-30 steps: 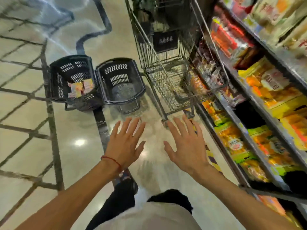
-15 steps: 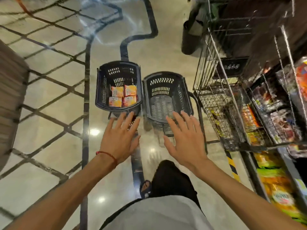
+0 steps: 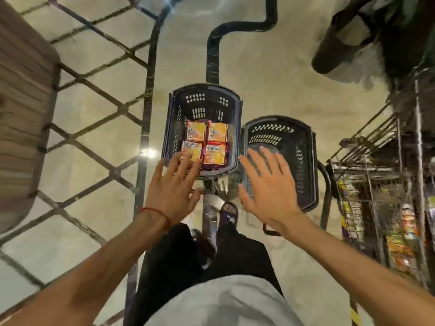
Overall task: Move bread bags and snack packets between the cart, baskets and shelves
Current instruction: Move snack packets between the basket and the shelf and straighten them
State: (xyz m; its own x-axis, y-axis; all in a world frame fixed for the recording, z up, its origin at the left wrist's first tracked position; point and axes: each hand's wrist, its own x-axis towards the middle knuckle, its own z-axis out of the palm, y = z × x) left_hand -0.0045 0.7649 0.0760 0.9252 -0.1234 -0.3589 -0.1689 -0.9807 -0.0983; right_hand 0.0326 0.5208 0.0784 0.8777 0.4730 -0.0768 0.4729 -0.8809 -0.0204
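Left hand (image 3: 173,189) is flat with fingers spread, holding nothing. Right hand (image 3: 266,187) is the same. Four snack packets (image 3: 211,149) lie in a two-by-two block in the left basket (image 3: 170,137), at 12 o'clock of the left hand; whether the fingertips touch them is unclear. Right basket (image 3: 306,161) is at 1 o'clock of the right hand. Wire cart (image 3: 367,175) is at 3 o'clock. Both baskets stand on the floor (image 3: 94,161).

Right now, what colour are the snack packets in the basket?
Orange and yellow, with white labels; the head view shows the snack packets best.
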